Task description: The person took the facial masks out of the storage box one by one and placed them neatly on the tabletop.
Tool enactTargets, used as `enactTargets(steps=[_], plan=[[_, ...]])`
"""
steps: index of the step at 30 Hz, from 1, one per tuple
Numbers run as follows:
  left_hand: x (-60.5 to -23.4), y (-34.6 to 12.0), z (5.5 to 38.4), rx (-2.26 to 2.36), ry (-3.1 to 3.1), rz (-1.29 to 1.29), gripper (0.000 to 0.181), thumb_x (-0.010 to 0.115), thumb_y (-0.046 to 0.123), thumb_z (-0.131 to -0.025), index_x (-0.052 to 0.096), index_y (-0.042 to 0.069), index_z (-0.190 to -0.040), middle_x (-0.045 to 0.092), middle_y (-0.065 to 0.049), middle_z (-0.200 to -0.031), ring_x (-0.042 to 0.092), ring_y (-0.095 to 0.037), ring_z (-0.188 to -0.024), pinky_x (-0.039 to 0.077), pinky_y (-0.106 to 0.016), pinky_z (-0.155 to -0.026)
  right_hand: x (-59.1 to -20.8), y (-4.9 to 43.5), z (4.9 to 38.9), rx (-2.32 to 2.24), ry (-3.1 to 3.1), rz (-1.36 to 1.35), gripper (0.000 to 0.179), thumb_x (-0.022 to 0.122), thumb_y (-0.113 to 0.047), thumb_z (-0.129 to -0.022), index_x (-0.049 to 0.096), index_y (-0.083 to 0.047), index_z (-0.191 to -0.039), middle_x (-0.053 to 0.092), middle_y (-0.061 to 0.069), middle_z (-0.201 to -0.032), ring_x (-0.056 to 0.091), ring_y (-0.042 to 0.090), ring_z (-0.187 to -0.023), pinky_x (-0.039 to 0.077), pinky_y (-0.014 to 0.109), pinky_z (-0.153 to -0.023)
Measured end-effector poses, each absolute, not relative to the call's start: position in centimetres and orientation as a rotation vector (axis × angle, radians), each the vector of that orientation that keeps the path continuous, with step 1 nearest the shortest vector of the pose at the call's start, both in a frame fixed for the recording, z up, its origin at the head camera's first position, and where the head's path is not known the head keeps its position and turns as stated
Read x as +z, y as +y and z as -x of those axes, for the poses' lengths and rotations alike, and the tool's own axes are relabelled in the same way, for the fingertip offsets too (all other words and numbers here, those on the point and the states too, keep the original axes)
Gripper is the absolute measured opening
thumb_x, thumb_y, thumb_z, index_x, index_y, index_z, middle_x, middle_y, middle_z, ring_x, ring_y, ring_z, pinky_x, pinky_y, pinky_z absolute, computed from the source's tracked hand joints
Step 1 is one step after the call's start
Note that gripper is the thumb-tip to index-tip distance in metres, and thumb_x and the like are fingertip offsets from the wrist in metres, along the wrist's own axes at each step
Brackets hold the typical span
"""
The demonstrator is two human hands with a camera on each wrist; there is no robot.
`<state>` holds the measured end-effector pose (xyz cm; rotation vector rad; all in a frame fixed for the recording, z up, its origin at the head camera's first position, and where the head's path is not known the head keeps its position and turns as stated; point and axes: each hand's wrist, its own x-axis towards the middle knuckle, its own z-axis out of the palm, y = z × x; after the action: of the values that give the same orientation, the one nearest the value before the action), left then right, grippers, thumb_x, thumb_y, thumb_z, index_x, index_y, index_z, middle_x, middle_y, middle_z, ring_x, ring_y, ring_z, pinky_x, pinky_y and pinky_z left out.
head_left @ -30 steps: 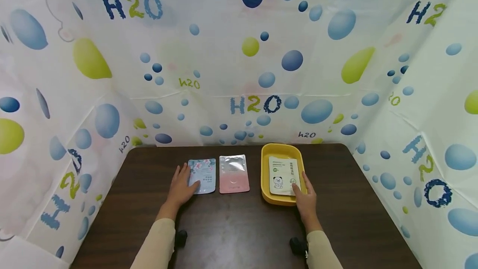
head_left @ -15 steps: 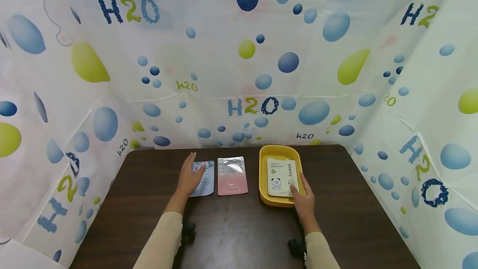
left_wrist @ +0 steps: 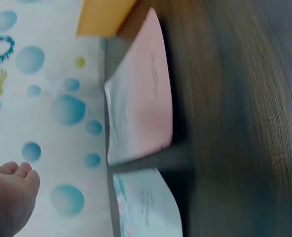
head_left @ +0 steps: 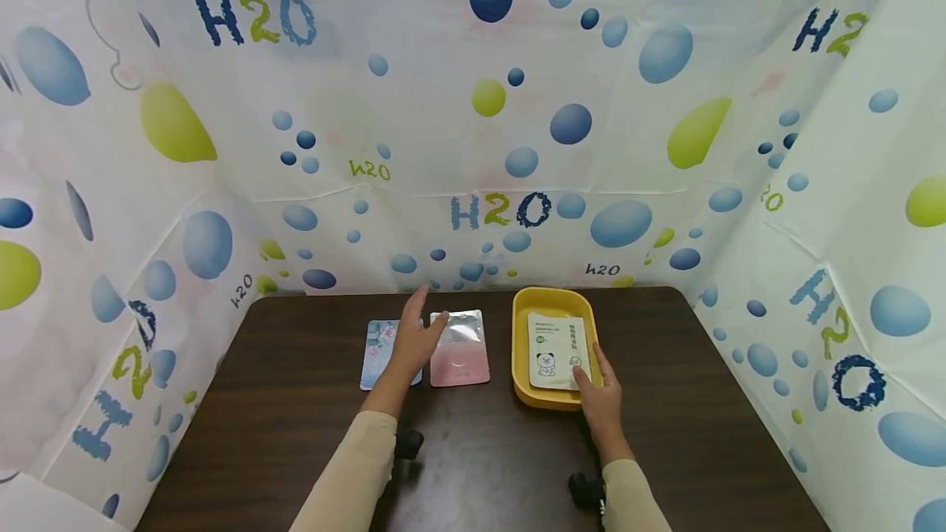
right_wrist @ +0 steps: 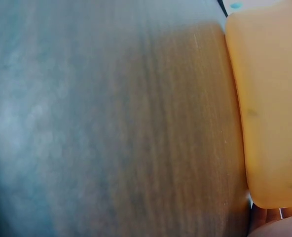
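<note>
My left hand (head_left: 414, 343) hovers with spread fingers over the gap between two flat sachets and holds nothing. Partly covered by that hand and wrist is the light-blue floral sachet (head_left: 375, 351). To its right lies the pink-and-silver sachet (head_left: 460, 361); the left wrist view shows this pink sachet (left_wrist: 146, 98) from the side, the hand (left_wrist: 10, 202) apart from it. My right hand (head_left: 604, 401) grips the right side of a yellow plastic tray (head_left: 521, 360), thumb over the rim. A white sachet with a bear drawing (head_left: 556, 343) lies in the tray, near the thumb.
All this stands on a dark wood-grain table (head_left: 473, 458). A white sheet printed with bubbles and lettering (head_left: 414, 121) hangs behind the table and along both sides.
My left hand has lifted off the blue floral sachet and moved right to the pink one's edge. My right hand stays on the tray; the sachets have not visibly moved.
</note>
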<state>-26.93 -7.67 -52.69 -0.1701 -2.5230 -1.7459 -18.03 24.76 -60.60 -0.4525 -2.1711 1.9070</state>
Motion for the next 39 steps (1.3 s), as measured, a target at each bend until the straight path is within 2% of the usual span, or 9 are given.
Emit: enactTargets(steps=[6, 12, 18, 27, 33, 39], plan=[[-51.8, -4.6, 26.5, -1.812, -2.497, 0.187, 0.071, 0.061, 0.027, -0.100, 0.030, 0.010, -0.160, 0.029, -0.018, -0.166, 0.031, -0.040, -0.152, 0.028, -0.062, -0.122, -60.4, 24.9, 18.0, 1.896, -2.176, 0.453, 0.067, 0.064, -0.025, -0.102, 0.033, -0.019, -0.161, 0.026, 0.011, -0.170, 0.018, 0.033, -0.159, 0.015, 0.056, -0.128], [-51.5, -1.6, 25.6, -1.927, -2.429, 0.234, 0.071, 0.062, 0.026, -0.099, 0.030, 0.013, -0.161, 0.031, -0.016, -0.165, 0.033, -0.038, -0.152, 0.029, -0.058, -0.123, -60.5, 25.0, 17.9, 1.899, -2.171, 0.461, 0.067, 0.064, -0.025, -0.102, 0.033, -0.019, -0.161, 0.025, 0.012, -0.170, 0.018, 0.033, -0.159, 0.015, 0.057, -0.128], [-51.4, 1.3, 24.7, -2.141, -2.343, 0.236, 0.071, 0.062, 0.022, -0.100, 0.027, 0.016, -0.162, 0.028, -0.010, -0.169, 0.029, -0.032, -0.155, 0.024, -0.051, -0.127, -60.6, 25.0, 17.7, 1.909, -2.169, 0.479, 0.068, 0.064, -0.026, -0.101, 0.033, -0.020, -0.161, 0.025, 0.013, -0.170, 0.018, 0.034, -0.159, 0.016, 0.058, -0.128], [-51.6, 5.4, 24.3, -2.407, -2.210, 0.246, 0.072, 0.061, 0.017, -0.100, 0.025, 0.011, -0.162, 0.028, -0.016, -0.168, 0.029, -0.032, -0.156, 0.023, -0.049, -0.127, -60.9, 25.5, 18.0, 1.922, -2.166, 0.513, 0.069, 0.064, -0.025, -0.102, 0.031, -0.020, -0.162, 0.023, 0.013, -0.170, 0.018, 0.034, -0.159, 0.016, 0.057, -0.128], [-52.5, 7.5, 24.0, -2.546, -2.148, 0.232, 0.073, 0.059, 0.015, -0.100, 0.022, 0.008, -0.163, 0.027, -0.019, -0.167, 0.028, -0.037, -0.155, 0.023, -0.052, -0.127, -60.9, 25.4, 18.1, 1.928, -2.152, 0.505, 0.068, 0.065, -0.024, -0.101, 0.033, -0.020, -0.161, 0.025, 0.013, -0.170, 0.020, 0.034, -0.158, 0.018, 0.056, -0.127], [-54.2, 8.7, 23.8, -2.667, -2.080, 0.178, 0.077, 0.060, 0.015, -0.099, 0.019, 0.009, -0.163, 0.017, -0.023, -0.169, 0.017, -0.040, -0.158, 0.019, -0.055, -0.127, -60.9, 25.0, 18.4, 1.912, -2.142, 0.477, 0.065, 0.065, -0.021, -0.101, 0.037, -0.019, -0.160, 0.029, 0.013, -0.168, 0.024, 0.033, -0.157, 0.021, 0.055, -0.127]])
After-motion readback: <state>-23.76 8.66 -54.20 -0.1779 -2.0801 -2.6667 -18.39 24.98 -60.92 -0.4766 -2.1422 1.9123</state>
